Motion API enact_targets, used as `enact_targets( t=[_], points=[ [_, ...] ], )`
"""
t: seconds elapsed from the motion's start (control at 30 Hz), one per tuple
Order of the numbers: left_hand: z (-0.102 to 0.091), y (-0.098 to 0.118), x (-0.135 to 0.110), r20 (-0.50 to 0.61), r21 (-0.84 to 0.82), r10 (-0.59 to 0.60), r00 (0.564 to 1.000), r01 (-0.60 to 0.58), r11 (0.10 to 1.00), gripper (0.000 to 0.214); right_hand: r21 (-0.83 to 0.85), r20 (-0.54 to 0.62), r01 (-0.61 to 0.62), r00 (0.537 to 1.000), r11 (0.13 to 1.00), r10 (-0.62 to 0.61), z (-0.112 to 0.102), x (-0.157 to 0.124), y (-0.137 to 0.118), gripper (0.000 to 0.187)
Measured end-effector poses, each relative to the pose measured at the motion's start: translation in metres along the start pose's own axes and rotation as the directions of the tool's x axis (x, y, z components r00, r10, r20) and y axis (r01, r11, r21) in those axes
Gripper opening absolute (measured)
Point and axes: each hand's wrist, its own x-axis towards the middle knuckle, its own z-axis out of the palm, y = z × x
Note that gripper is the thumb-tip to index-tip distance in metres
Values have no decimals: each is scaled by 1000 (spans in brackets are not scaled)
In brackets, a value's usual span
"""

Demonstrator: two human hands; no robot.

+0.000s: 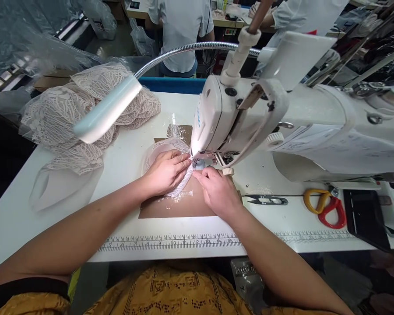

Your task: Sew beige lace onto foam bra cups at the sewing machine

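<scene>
Pressing lace (182,187) to the table (128,162) at the machine (236,118) foot (199,159), both hands down.

Lace lies on the brown patch (170,210) in front of the machine, between the two hands. Its long axis runs from near-left up and right to the foot, and its far part curves round behind the left hand (166,173). Left hand lies flat on it, palm down, fingers straight and pointing right toward the foot, clasping nothing. Right hand (218,190) sits just right of the lace, fingers curled, tips touching its edge; pinch or mere press, cannot tell. The two sets of fingertips nearly meet. The foot lies just beyond them, away from the body, right fingertips slightly nearer. Snips (265,200) and scissors (328,209) lie well apart to the right.
</scene>
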Motion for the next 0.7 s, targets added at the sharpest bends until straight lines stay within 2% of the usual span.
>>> enact_targets(
  t=[0.17,0.3,0.4,0.47,0.57,0.63,0.67,0.7],
  points=[
    [-3,4,-2,44,97,-47,998,43,994,46,36,-37,-5,999,999,6,2,3,0,44],
    [-9,14,-6,42,189,-222,974,211,959,45,79,-105,15,994,997,-7,3,2,1,41],
    [-27,22,-24,72,157,-325,943,311,937,45,78,-151,45,988,996,-33,6,1,4,40],
    [-44,29,-47,76,119,-343,936,333,936,48,79,-166,63,985,995,-49,8,1,7,40],
    [-70,34,-101,21,141,-407,913,400,906,58,113,-163,82,985,990,-63,9,2,9,39],
    [-85,28,-144,-50,187,-509,859,508,841,61,137,-161,80,985,987,-58,9,1,9,39],
    [-90,22,-165,-92,211,-564,821,569,795,61,146,-161,75,986,986,-51,9,0,9,39],
    [-95,14,-186,-145,254,-634,759,648,718,59,153,-162,67,986,986,-42,10,0,9,38]
  ],
)
